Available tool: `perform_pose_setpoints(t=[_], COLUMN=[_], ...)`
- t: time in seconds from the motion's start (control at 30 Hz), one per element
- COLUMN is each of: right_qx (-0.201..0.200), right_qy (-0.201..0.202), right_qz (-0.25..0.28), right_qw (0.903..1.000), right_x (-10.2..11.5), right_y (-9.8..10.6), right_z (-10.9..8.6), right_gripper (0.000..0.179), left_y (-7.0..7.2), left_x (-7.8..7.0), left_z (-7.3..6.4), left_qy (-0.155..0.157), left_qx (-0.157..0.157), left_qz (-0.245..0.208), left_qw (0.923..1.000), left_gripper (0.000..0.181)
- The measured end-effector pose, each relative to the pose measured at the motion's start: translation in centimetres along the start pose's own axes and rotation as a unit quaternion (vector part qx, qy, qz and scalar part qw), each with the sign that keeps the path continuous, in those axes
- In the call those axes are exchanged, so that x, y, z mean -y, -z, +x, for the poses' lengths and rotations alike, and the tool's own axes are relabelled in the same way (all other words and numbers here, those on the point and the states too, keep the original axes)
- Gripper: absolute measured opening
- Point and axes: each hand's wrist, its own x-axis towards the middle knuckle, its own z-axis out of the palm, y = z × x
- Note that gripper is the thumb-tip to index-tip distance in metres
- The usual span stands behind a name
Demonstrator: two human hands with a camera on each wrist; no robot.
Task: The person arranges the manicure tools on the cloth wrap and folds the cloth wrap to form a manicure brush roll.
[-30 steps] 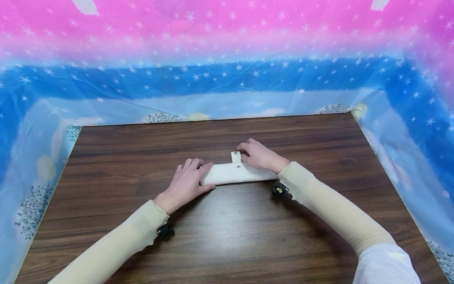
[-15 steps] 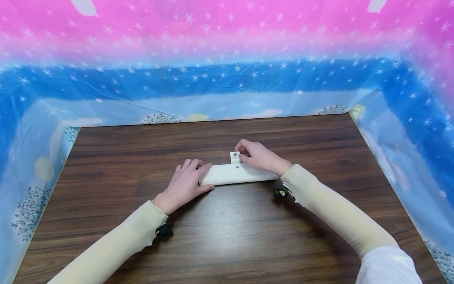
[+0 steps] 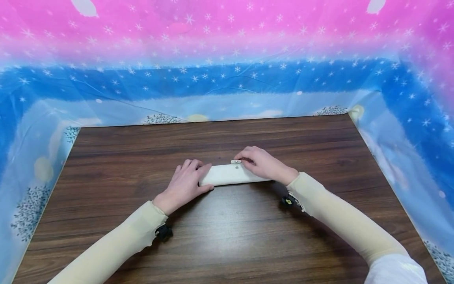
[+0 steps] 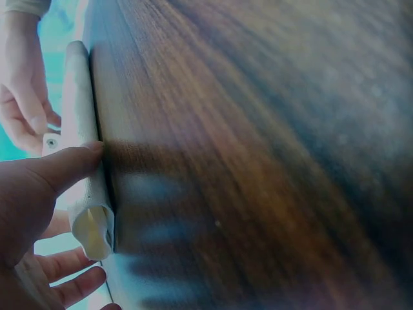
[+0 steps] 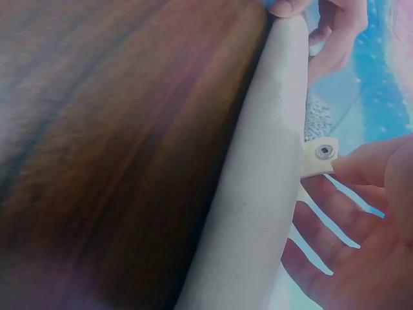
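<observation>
A long white soft case (image 3: 225, 176) lies flat across the middle of the table, with a metal snap on its top face. My left hand (image 3: 185, 180) holds its left end, thumb along the near edge and fingers at the far edge. In the left wrist view that end shows as an open, cream-lined fold of the case (image 4: 79, 103). My right hand (image 3: 264, 163) pinches a short snap tab (image 3: 235, 161) at the case's far edge between thumb and index finger. The tab's metal snap (image 5: 324, 152) faces the right wrist camera. The right hand and forearm cover the case's right end.
The dark wood-grain table (image 3: 220, 236) extends on all sides of the case. A pink and blue snowflake cloth (image 3: 213, 79) walls it in at the back and both sides. A small black wrist camera (image 3: 164, 232) hangs under the left cuff.
The right hand has drawn the tab from standing up beyond the far edge down toward the case, and its wrist has shifted right and nearer. The left hand has stayed in place.
</observation>
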Motion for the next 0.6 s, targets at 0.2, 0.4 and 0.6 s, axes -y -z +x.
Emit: perform_pose_setpoints(t=[0.2, 0.4, 0.6], right_qx=[0.005, 0.0, -0.006], right_qy=[0.017, 0.022, 0.037], right_qz=[-0.013, -0.044, -0.063], right_qw=[0.9998, 0.9988, 0.9973], right_x=[0.2, 0.2, 0.2], right_y=[-0.1, -0.4, -0.5], right_z=[-0.7, -1.4, -1.9], right_gripper=[0.03, 0.031, 0.034], left_y=[0.0, -0.1, -0.2], left_x=[0.0, 0.0, 0.0], left_z=[-0.1, -0.1, 0.0], left_qy=[-0.001, -0.003, -0.003], left_qx=[-0.002, -0.002, -0.003], left_qz=[0.001, 0.001, 0.001], left_qw=[1.0, 1.0, 1.0], left_gripper=[0.068, 0.068, 0.069])
